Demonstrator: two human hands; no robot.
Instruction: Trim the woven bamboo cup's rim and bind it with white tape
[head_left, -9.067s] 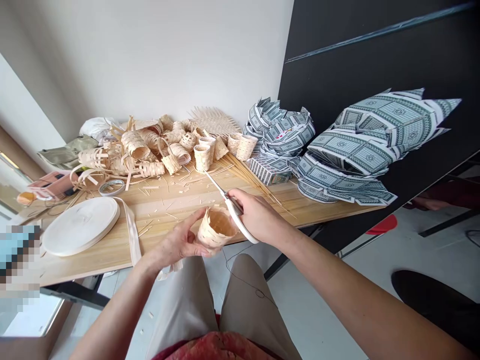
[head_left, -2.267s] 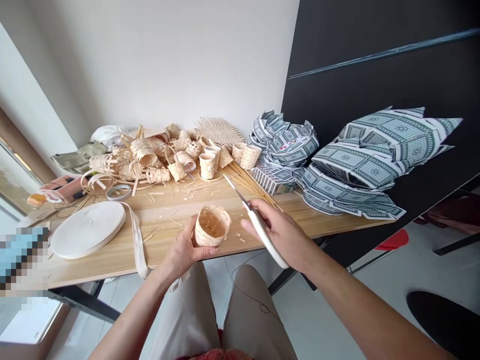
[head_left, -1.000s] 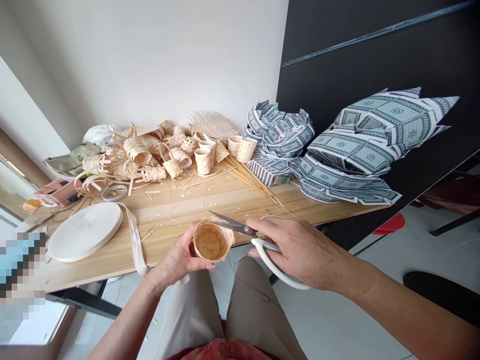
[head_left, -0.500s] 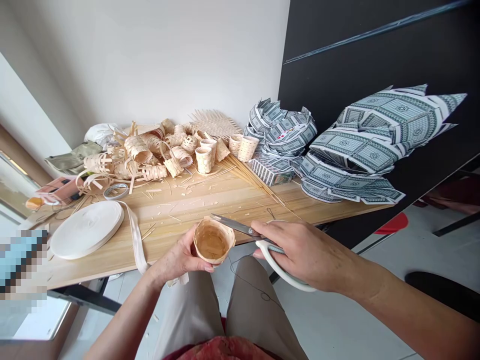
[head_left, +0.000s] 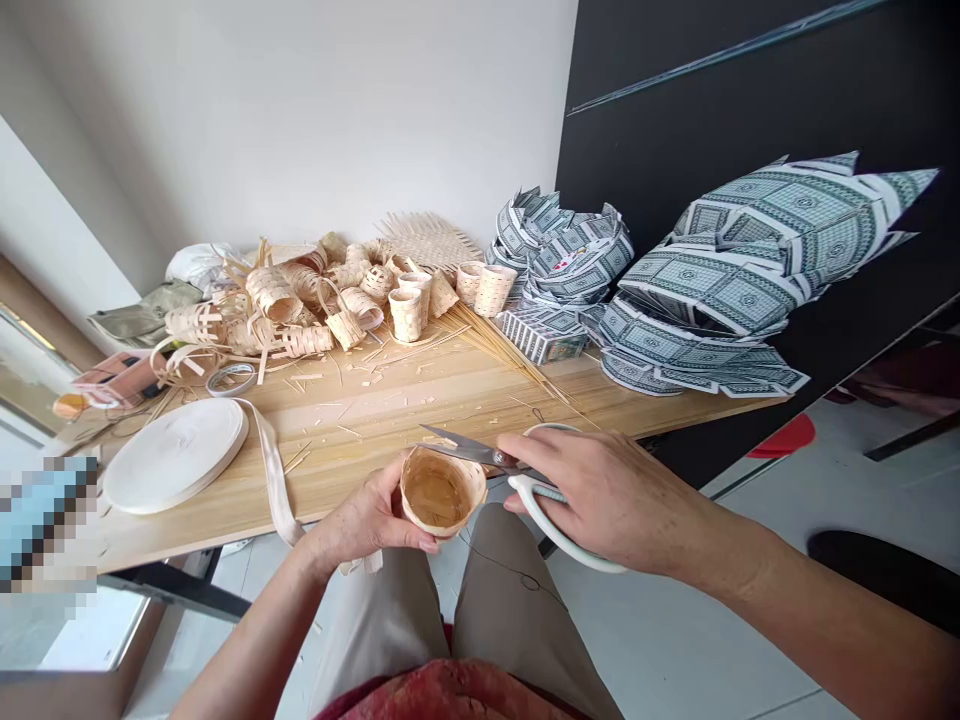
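Trainee: Where was the workpiece, and how was it held?

Instructor: The woven cup (head_left: 439,500) was at the near edge of the table (head_left: 472,395), its mouth tilted toward the wearer. The left hand (head_left: 375,515) clasped its left side, thumb on the near wall; the other fingers were mostly hidden behind it. The right hand (head_left: 607,495) had its fingers curled around the handles of the scissors (head_left: 480,452); which finger sat in which loop could not be told. The blades, apparently slightly parted, lay across the far rim.

Trainee: Which faults were likely?

Instructor: Three, in my judgement. A cut set too low could have severed a woven strip and loosened the rim. Too firm a squeeze could have bent the thin wall out of round. A slip could have carried the blade tips toward the left forefinger, near the far-left rim.

Trainee: And the edges and room?

Instructor: The table edge passed behind the cup, with the knees (head_left: 487,600) below; a dropped cup would probably have landed there or on the floor. The white tape (head_left: 273,475) ran over that edge just beside the left wrist, a possible snag. Wider room lay forward, up to the standing cups (head_left: 406,316) and thin sticks (head_left: 502,345). Rightward, the card structure (head_left: 739,275) limited any wide swing
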